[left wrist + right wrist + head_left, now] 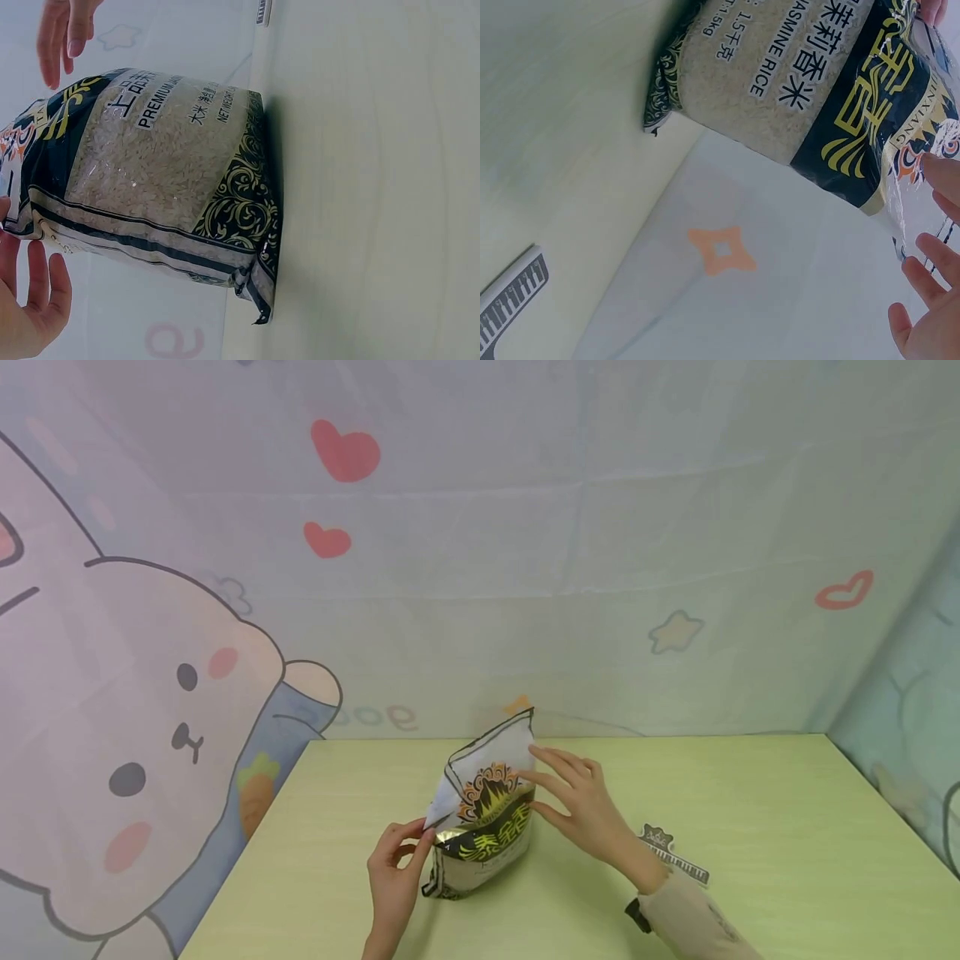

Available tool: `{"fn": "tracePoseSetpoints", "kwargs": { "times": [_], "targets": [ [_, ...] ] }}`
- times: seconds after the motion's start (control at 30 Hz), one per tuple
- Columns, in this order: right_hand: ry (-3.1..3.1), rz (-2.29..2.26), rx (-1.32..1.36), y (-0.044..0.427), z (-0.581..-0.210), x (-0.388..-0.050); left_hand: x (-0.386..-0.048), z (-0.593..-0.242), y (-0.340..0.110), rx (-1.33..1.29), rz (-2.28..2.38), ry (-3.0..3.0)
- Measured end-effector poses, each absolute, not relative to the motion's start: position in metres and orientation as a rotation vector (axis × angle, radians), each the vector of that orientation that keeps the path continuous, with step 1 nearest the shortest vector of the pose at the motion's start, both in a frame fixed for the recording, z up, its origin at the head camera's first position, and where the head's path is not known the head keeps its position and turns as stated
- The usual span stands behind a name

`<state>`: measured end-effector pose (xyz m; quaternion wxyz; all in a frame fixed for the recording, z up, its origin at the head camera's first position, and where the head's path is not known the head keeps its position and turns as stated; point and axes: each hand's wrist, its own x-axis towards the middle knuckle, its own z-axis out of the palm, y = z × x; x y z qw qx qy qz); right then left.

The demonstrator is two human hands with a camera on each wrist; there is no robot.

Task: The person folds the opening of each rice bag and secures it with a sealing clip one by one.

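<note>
A bag of rice [487, 827] stands upright on the table, its clear lower part showing white grains and its pale top flattened and tilted toward the upper right. My left hand [396, 868] pinches the bag's left edge between thumb and fingers, partway up. On the opposite side is my right hand [585, 802], its fingers spread and fairly straight, the tips at the bag's right edge. In the right wrist view the right hand [937, 307] has its fingers extended beside the bag's upper part. The left wrist view shows the bag's side seam [142, 229] and patterned bottom corner.
A strip with a piano-key pattern and a dark plaque [678, 860] lies on the pale yellow-green table [787, 827], right of the bag and partly behind the right forearm. Behind the table hangs a printed cloth [525, 552] with hearts and a cartoon rabbit.
</note>
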<state>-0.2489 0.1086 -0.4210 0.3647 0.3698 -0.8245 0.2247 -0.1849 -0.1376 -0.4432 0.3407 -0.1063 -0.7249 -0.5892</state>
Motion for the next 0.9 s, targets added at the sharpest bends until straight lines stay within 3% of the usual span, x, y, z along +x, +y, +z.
{"fn": "tracePoseSetpoints", "kwargs": {
  "times": [0.9],
  "targets": [
    [-2.353, 0.524, 0.799, 0.149, -0.451, -0.218, -0.182, -0.439, -0.136, -0.266, -1.524, -1.911]
  ]
}}
